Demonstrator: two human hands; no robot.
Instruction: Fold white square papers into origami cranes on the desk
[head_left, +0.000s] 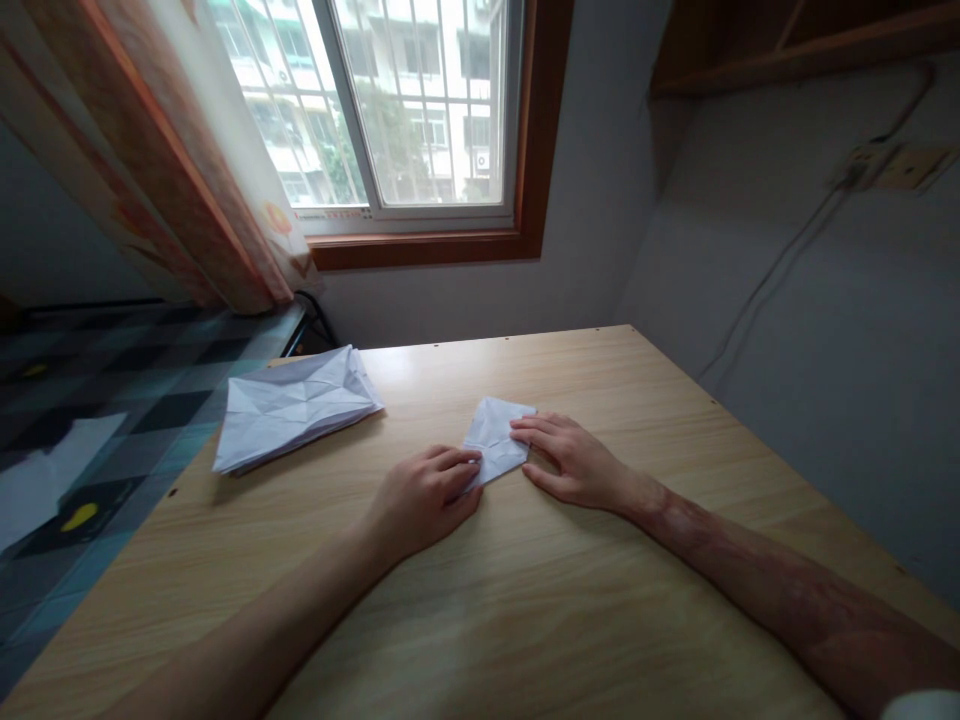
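Left grip [429, 492] holds folded paper [496, 432], right grip [568, 458] touching its edge.

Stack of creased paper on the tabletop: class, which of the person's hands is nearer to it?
The left. The left hand lies to the right of the stack of creased paper; the right hand lies farther right.

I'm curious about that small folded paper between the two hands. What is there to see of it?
The folded paper is white, with creases and an angular outline, its upper edge coming to a blunt point. It lies on the pale wood-look table, to the right of a larger stack of creased paper. The left hand covers its lower-left corner; the right hand has its fingertips on its right side. The covered parts can't be seen.
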